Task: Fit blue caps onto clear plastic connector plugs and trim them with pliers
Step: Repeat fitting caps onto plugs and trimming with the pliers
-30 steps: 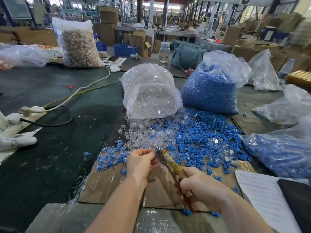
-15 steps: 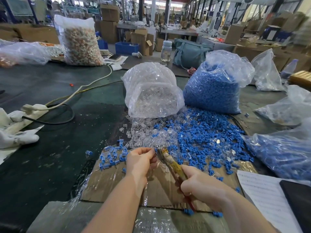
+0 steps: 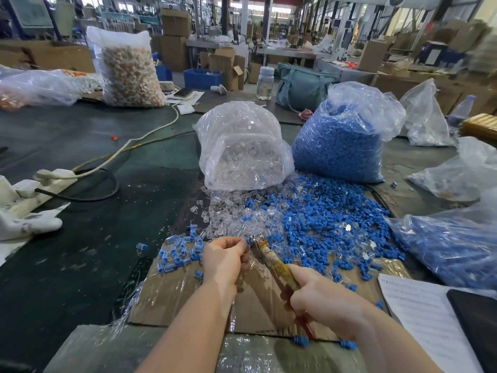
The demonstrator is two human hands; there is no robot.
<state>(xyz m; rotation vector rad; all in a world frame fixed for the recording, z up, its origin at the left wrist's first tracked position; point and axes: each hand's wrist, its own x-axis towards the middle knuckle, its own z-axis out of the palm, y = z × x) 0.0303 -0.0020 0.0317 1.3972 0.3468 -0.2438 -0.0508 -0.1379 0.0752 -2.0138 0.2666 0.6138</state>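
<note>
Blue-capped plug (image 3: 247, 241) pinched by left hand (image 3: 223, 261) meets pliers (image 3: 271, 261).

No text can be read anywhere. The sheet of paper (image 3: 419, 313) at lower right carries printed lines, too blurred to make out.
</note>
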